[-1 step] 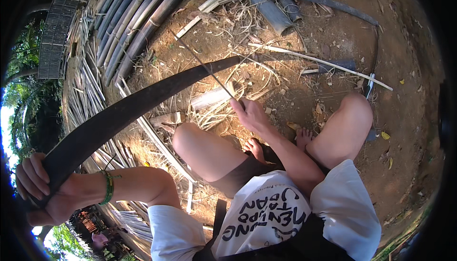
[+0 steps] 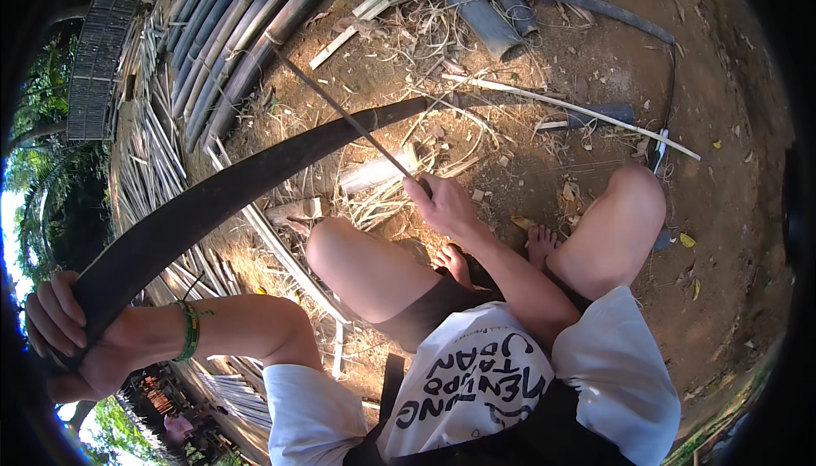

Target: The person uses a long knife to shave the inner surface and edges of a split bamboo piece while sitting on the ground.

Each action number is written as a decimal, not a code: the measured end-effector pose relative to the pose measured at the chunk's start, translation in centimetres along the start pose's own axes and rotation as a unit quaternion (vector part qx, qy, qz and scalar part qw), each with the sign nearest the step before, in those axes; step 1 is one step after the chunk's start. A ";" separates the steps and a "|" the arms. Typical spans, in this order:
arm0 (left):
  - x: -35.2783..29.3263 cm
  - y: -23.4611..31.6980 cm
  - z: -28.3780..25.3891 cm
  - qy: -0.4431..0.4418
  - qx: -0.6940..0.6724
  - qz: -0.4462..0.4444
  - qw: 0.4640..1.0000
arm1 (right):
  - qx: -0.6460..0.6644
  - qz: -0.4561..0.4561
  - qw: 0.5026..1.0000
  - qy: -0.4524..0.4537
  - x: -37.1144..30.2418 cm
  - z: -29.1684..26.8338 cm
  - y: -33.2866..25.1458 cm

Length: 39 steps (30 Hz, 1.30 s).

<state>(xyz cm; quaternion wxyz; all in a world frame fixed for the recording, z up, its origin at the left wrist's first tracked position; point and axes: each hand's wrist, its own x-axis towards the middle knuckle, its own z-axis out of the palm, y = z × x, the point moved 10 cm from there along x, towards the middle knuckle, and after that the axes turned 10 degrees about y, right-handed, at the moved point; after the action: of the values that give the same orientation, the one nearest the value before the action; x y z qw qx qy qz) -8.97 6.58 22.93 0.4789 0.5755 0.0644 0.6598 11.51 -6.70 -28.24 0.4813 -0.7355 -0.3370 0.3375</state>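
1. The left hand (image 2: 64, 330), at lower left of the frame, is clenched around a long dark bamboo strip (image 2: 255, 181) that arcs toward the centre.
2. The right hand (image 2: 446, 207), at centre, grips a thin blade (image 2: 340, 109), probably a knife.
3. Bare brown dirt (image 2: 722, 237) fills the right side.
4. Stacked bamboo poles (image 2: 229, 33) lie at upper left.
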 end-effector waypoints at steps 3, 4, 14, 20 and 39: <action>0.3 0.3 0.4 -0.075 -0.079 -0.050 0.993 | -0.002 0.117 0.992 -0.037 1.0 0.6 3.2; 0.6 -0.1 0.0 -0.076 -0.086 -0.050 0.992 | -0.004 0.171 0.984 -0.051 1.7 0.9 5.3; 3.8 -6.1 3.8 -0.135 -0.138 -0.014 0.981 | 0.169 0.038 0.984 0.034 4.6 -0.7 -3.4; 3.6 -6.7 3.5 -0.108 -0.189 -0.025 0.976 | 0.307 -0.069 0.949 0.014 5.9 -1.4 -15.0; -1.1 6.7 -22.1 0.424 -0.003 0.137 0.895 | 0.171 -0.050 0.983 0.045 9.4 -8.8 -14.9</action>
<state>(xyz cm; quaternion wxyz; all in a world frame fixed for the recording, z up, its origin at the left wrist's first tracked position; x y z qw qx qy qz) -30.96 12.54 19.18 0.3131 0.2425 0.1798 0.9005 21.35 1.39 -13.24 0.6310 -0.6390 -0.2886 0.3321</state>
